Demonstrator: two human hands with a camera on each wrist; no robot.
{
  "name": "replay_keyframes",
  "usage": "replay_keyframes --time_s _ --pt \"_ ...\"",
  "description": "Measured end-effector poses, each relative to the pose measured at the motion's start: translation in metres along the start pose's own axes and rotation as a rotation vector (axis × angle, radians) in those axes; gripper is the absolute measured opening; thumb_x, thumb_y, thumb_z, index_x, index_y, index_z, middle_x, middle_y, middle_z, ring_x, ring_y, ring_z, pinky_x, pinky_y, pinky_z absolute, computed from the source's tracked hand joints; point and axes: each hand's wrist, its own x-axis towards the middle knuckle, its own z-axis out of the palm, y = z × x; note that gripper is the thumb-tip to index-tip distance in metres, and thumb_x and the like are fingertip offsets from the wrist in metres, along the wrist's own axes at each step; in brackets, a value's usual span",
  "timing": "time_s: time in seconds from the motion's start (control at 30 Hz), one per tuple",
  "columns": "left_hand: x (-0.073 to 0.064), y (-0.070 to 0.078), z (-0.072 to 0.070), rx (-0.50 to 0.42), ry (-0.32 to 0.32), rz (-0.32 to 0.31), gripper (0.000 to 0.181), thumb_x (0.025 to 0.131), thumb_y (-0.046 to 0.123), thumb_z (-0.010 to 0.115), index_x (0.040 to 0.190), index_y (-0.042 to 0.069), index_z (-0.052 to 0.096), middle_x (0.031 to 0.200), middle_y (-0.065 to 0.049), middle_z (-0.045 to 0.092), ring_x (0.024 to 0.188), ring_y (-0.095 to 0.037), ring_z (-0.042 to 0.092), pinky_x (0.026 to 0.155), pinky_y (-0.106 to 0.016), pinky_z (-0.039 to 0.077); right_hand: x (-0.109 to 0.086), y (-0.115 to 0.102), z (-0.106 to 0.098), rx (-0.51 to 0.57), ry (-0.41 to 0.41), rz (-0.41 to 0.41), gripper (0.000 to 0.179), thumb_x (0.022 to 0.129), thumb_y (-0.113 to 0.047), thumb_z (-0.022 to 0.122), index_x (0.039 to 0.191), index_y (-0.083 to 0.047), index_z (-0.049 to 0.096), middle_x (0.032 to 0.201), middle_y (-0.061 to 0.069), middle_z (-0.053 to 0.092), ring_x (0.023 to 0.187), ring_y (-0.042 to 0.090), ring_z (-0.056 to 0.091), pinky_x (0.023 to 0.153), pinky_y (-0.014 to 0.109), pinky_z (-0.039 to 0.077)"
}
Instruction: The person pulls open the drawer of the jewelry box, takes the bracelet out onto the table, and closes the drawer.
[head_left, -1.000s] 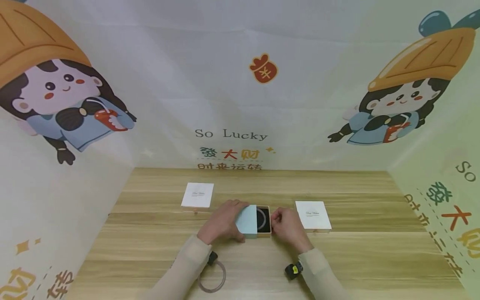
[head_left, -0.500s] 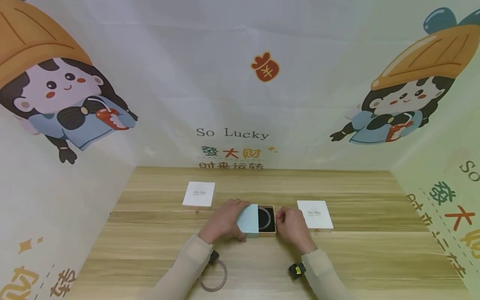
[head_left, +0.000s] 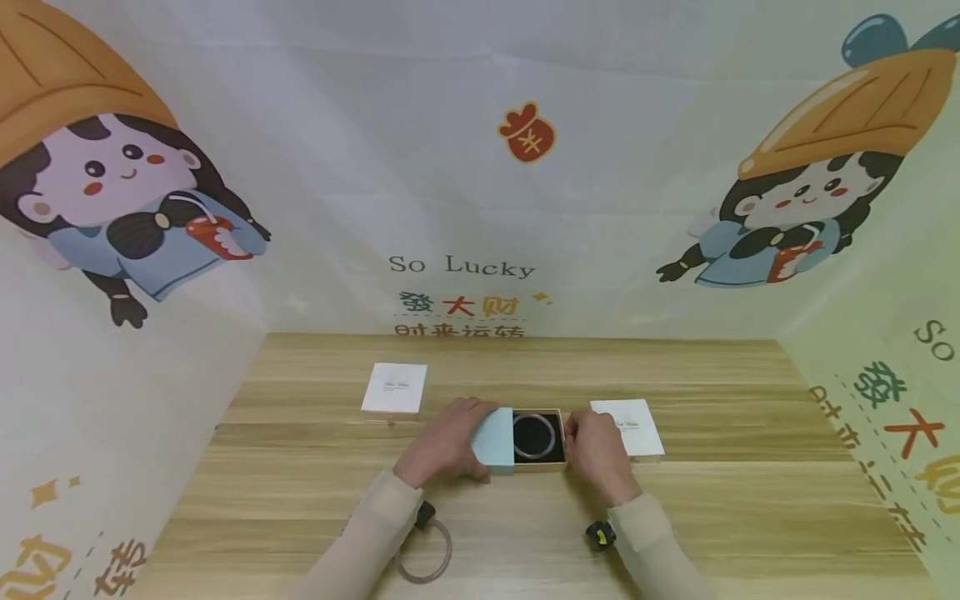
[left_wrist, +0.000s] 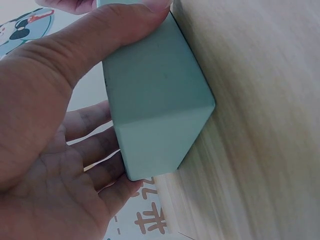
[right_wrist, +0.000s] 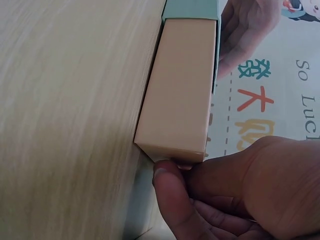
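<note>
Slid farther from its pale-green card sleeve [head_left: 495, 443], our tan box drawer [right_wrist: 176, 85] bares a round pinkish bangle [head_left: 552, 437]; our left hand [head_left: 444, 442] grips the sleeve, our right hand [head_left: 598, 453] pinches the drawer. Probably light, stiff card: hold its ends.

Left sleeve [head_left: 367, 533] covering part of the loose bangle [head_left: 449, 550], right hand [head_left: 600, 450] hiding one corner of a white box [head_left: 636, 421]!

Showing pale walls [head_left: 360, 117] across the upper frame, cartoon figures [head_left: 165, 260] at upper left and upper right, wood-grained tabletop [head_left: 292, 467] at bottom centre.
</note>
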Motion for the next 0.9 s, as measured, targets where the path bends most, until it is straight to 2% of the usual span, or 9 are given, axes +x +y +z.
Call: replay_keyframes --time_s 0.63,0.9 --pt "0.0004 -0.0016 0.0011 0.005 0.002 -0.001 0.102 0.059 0.027 0.1 0.148 0.013 0.052 0.141 -0.009 0.06 0.124 -0.028 0.054 0.106 -0.047 0.048 0.0007 -0.0008 -0.0085 -0.032 -0.031 -0.001 0.025 0.079 0.005 0.064 0.06 -0.01 0.061 0.058 0.001 0.059 0.054 0.016 0.051 0.05 0.032 0.045" --pt "-0.0004 0.0005 -0.0002 0.006 0.003 -0.002 0.103 0.059 0.027 0.1 0.148 0.012 0.051 0.141 -0.009 0.06 0.124 -0.028 0.055 0.107 -0.047 0.048 -0.001 -0.0006 -0.0096 -0.019 -0.052 -0.008 0.027 0.079 0.008 0.062 0.059 -0.009 0.058 0.058 0.0 0.056 0.054 0.015 0.047 0.048 0.03 0.041"
